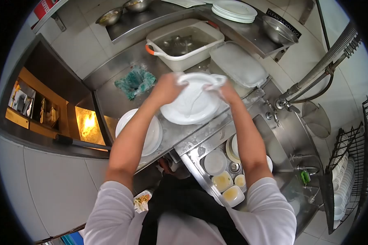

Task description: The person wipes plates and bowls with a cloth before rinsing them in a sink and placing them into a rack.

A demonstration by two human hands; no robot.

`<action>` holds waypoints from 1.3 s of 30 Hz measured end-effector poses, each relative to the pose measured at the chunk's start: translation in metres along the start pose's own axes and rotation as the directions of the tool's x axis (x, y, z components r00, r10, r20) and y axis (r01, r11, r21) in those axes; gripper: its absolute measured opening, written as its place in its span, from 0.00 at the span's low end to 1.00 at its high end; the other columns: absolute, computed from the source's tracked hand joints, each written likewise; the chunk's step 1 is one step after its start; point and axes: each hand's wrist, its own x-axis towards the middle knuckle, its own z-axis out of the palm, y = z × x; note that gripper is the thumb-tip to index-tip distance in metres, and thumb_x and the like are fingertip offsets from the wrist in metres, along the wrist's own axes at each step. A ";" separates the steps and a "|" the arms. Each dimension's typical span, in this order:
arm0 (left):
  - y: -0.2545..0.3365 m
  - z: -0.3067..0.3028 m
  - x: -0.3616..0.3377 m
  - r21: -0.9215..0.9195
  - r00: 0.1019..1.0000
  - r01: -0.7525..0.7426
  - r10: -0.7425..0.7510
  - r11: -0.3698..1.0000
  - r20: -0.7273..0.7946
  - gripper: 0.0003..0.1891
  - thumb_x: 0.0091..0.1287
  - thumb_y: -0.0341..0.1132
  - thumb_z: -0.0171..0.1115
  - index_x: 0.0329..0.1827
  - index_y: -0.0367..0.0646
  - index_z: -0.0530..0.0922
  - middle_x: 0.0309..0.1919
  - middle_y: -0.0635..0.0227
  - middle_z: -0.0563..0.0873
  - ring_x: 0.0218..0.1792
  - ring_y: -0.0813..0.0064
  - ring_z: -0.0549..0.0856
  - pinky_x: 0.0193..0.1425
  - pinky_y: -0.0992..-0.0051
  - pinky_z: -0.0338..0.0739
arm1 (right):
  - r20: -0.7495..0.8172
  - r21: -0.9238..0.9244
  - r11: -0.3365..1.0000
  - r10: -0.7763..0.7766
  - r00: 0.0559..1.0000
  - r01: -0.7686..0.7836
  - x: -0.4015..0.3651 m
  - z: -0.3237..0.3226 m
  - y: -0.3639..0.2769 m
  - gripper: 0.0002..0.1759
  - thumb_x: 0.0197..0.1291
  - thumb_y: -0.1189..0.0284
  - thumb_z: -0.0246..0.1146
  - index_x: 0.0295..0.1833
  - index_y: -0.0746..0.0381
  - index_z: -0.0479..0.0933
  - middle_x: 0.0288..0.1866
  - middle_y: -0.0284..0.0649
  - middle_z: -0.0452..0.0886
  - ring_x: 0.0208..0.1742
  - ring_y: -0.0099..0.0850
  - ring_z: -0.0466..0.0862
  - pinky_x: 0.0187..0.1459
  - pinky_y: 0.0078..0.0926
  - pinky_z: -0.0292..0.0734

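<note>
A white plate (190, 106), wet with whitish suds, is held over the steel counter in front of me. My left hand (170, 88) grips its far left edge, with the fingertips blurred. My right hand (224, 89) is at the far right edge, partly smeared by motion; something white, foam or cloth, shows around its fingers. Below and left of the plate, a stack of white plates (153, 139) rests on the counter, partly behind my left forearm. A crumpled green mesh cloth (135, 82) lies left of my left hand.
A white tub (180, 61) of murky water stands behind the plate, beside a lidded container (237, 61). The sink (261, 126) at right holds several dirty bowls (223, 181). A spray hose (323, 61) rises above the faucet. Plates (235, 9) sit on the shelf.
</note>
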 end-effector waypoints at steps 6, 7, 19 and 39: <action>-0.026 0.126 -0.055 -0.914 0.716 0.124 -0.672 0.386 -0.187 0.16 0.61 0.31 0.70 0.46 0.26 0.81 0.38 0.58 0.88 0.35 0.76 0.85 0.38 0.74 0.78 | -0.147 0.986 -0.032 0.285 0.947 0.163 -0.010 0.118 0.101 0.34 0.64 0.64 0.64 0.70 0.69 0.62 0.66 0.50 0.72 0.63 0.41 0.76 0.63 0.47 0.74; -0.023 0.129 -0.061 -0.914 0.718 0.126 -0.671 0.386 -0.184 0.16 0.61 0.31 0.70 0.46 0.26 0.81 0.38 0.58 0.88 0.35 0.76 0.85 0.38 0.74 0.78 | -0.122 0.992 0.060 0.374 0.919 0.107 -0.023 0.137 0.084 0.34 0.63 0.63 0.65 0.70 0.69 0.63 0.67 0.49 0.71 0.64 0.41 0.75 0.62 0.46 0.74; -0.128 0.078 -0.167 -0.949 0.520 0.114 -0.831 0.295 -0.196 0.17 0.66 0.26 0.63 0.56 0.27 0.74 0.46 0.56 0.84 0.43 0.67 0.85 0.47 0.71 0.81 | -0.722 0.001 0.990 -0.096 0.686 0.140 0.007 -0.022 0.103 0.25 0.52 0.64 0.71 0.52 0.68 0.77 0.42 0.48 0.83 0.41 0.40 0.82 0.44 0.40 0.76; -0.169 0.046 -0.260 0.324 0.546 0.838 -0.680 0.439 -0.489 0.12 0.59 0.32 0.54 0.38 0.35 0.83 0.37 0.51 0.86 0.42 0.55 0.86 0.53 0.57 0.78 | -0.001 -0.631 0.774 -0.068 0.998 0.052 0.056 -0.150 0.230 0.30 0.69 0.55 0.54 0.68 0.63 0.70 0.64 0.43 0.76 0.62 0.37 0.76 0.64 0.33 0.68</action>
